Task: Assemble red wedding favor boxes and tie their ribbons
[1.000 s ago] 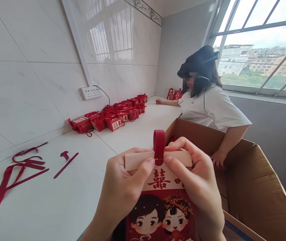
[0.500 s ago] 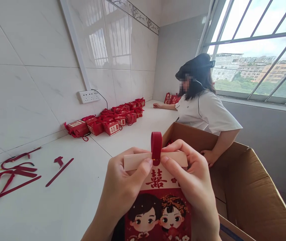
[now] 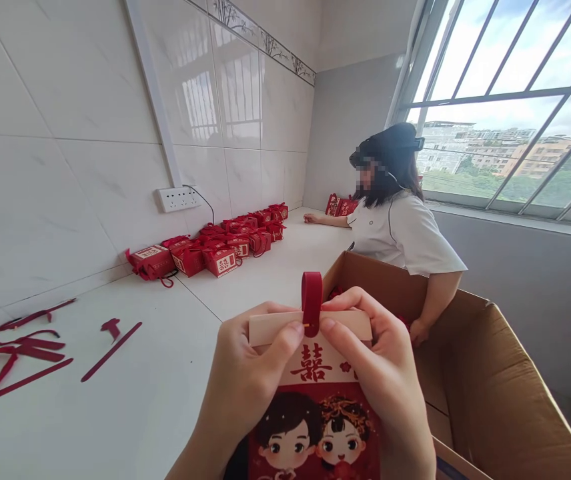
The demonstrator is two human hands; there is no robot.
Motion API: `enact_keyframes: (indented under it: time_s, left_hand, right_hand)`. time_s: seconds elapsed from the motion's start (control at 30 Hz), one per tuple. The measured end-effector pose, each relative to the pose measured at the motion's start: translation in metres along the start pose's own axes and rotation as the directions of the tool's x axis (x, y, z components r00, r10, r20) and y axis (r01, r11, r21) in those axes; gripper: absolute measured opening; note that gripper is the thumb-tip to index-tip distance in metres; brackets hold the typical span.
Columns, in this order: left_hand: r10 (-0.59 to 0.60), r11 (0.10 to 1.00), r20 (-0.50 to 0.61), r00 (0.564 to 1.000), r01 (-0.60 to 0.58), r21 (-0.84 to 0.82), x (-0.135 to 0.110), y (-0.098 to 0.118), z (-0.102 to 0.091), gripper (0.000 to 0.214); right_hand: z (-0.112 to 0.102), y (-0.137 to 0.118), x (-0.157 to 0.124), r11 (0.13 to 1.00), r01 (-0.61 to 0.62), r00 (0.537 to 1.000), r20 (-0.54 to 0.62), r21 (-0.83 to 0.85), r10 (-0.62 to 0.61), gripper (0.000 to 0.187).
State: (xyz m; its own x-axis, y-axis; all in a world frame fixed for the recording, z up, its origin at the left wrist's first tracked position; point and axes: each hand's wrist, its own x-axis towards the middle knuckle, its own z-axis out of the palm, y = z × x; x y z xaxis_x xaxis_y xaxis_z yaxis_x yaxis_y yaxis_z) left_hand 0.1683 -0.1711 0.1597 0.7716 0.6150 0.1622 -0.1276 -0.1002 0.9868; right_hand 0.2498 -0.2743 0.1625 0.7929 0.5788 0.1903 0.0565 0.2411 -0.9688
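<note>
Between both hands I hold a red gift bag [image 3: 310, 407] upright, printed with two cartoon figures and a red character on a cream band. A dark red ribbon loop [image 3: 311, 293] stands up from the middle of its folded cream top flap [image 3: 348, 325]. My left hand [image 3: 255, 367] grips the left side of the top, its thumb pressed beside the ribbon's base. My right hand [image 3: 380, 360] mirrors it on the right, thumb and forefinger close to the loop. The bag's lower end runs out of view.
Several red boxes [image 3: 220, 260] line the tiled wall; loose ribbons [image 3: 20, 347] lie at left on the white table [image 3: 145, 413]. A large open carton [image 3: 500, 373] stands at right. A co-worker [image 3: 395, 220] reaches one arm into it. Red bags [image 3: 338, 205] stand at the far end.
The view has tilted up and turned slightly right. My hands keep the same grip on the bag. The co-worker's arm in the carton has shifted slightly.
</note>
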Motion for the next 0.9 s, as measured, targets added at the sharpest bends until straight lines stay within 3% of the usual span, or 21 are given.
enact_keyframes:
  time_s: [0.23, 0.53, 0.7, 0.9]
  left_hand:
    - [-0.051, 0.998, -0.097, 0.994, 0.048, -0.038, -0.0038, 0.0084, 0.0058, 0.021]
    - [-0.064, 0.995, -0.043, 0.997, 0.061, -0.075, -0.0030, 0.0074, 0.0060, 0.019]
    - [-0.073, 0.993, -0.037, 0.997, 0.069, -0.100, -0.0026, 0.0058, 0.0054, 0.019]
    - [-0.054, 0.993, -0.036, 0.998, 0.050, -0.110, -0.0058, 0.0052, 0.0037, 0.016]
  right_hand:
    - [0.0009, -0.0049, -0.0024, 0.999, -0.045, 0.999, 0.003, -0.020, 0.045, 0.019]
    - [-0.0029, 0.0001, 0.0007, 0.996, 0.040, 0.999, 0.020, -0.083, -0.039, 0.013]
    - [-0.0050, 0.0006, 0.0009, 0.997, 0.012, 0.997, 0.079, -0.071, -0.007, 0.016]
    - [0.0002, -0.0012, -0.0006, 0.996, -0.004, 1.000, 0.006, -0.087, 0.005, 0.016]
